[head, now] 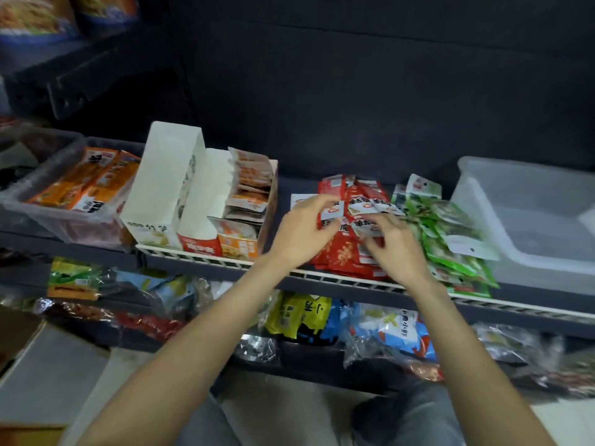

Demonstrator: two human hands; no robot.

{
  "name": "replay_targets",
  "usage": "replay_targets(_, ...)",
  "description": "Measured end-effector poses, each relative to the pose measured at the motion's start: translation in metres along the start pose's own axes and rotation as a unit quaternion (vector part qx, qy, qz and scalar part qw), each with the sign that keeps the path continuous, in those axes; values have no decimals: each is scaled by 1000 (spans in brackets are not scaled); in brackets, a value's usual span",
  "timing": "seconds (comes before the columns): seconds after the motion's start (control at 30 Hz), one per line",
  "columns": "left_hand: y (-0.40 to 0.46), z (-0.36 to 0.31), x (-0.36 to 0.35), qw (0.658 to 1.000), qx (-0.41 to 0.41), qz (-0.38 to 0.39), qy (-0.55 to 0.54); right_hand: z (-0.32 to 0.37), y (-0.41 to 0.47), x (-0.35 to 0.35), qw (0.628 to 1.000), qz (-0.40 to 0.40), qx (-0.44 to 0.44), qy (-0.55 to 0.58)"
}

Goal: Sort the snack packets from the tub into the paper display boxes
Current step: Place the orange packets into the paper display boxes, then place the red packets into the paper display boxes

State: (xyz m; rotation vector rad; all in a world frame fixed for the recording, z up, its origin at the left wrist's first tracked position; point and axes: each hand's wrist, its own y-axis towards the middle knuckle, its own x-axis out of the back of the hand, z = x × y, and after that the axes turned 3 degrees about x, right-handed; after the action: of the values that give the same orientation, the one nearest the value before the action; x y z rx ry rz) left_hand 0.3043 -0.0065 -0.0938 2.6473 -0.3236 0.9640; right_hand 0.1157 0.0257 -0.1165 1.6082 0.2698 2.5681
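Kneeling at the shelves, I see my knees in grey trousers (415, 416) lowest in view, with both bare forearms reaching up and away from me. Under my arms runs the lower shelf, crowded with bags: a yellow one (297, 315), blue ones (397, 329), clear crinkly ones further right. Above that comes the white rail (206, 257) along the front edge of the upper shelf, where my hands work. My left hand (301, 231) is curled, its fingers and thumb pinching the top edge of a red packet (331, 214) in the red pile (349, 252). My right hand (394, 243) sits just beside it on the same pile, fingers bent onto the white-labelled tops of the red packets; I cannot tell whether it truly grips one or only presses. Touching the red pile on its right lies a heap of green packets (450, 243), spilling toward the rail. Right of those stands the clear tub (528, 220), near the shelf's end. Left of my hands, well apart from the piles, stand the paper boxes: a tall white box (161, 188), a shorter red-fronted box (203, 204) touching it, and an orange box (248, 214) packed with upright sachets. Further left is a clear bin (42, 201) of orange packs. Behind everything rises the dark back wall (370, 91), and at top left another shelf carries blurred noodle bags (35, 14)
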Motion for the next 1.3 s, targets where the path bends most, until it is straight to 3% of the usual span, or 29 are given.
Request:
replay_targets(0.13, 23, 33, -40, 988, 120, 77, 57, -11, -3, 1, 995, 92, -32, -14)
replay_targets(0.2, 26, 38, -50, 982, 123, 120, 82, -14, -2, -3, 986, 160, -29, -29)
replay_targets(0.27, 29, 40, -55, 979, 127, 113, 113, -15, -2, -8, 980, 191, -21, -42)
replay_targets(0.37, 35, 44, -53, 968, 153, 52, 192, -18, 0, -7, 980, 186, -15, -69)
replay_targets(0.5, 43, 51, -52, 935, 202, 78, 282, -19, 11, -5, 987, 122, 6, -103)
replay_targets(0.63, 47, 49, -42, 945, 250, 60, 204, -9, 36, -5, 995, 43, 55, -72)
replay_targets(0.73, 50, 56, -40, 944, 285, 63, 151, 1, 73, -9, 987, 51, 125, -87)
replay_targets(0.83, 50, 64, -38, 945, 310, 68, 75, 7, 113, -23, 967, 165, 152, -122)
replay_targets(0.93, 41, 66, -36, 957, 288, 33, 13, 7, 138, -34, 937, 300, 105, -144)
replay_targets(1.0, 33, 65, -36, 965, 264, -3, -5, 4, 146, -38, 930, 339, 71, -123)
replay_targets(1.07, 26, 62, -33, 968, 247, -29, -28, 4, 145, -38, 934, 320, 77, -138)
replay_targets(1.23, 9, 47, -18, 972, 200, -55, -112, 8, 128, -34, 937, 171, 196, -233)
replay_targets(1.3, 3, 41, -12, 970, 183, -78, -139, 10, 121, -30, 926, 179, 217, -250)
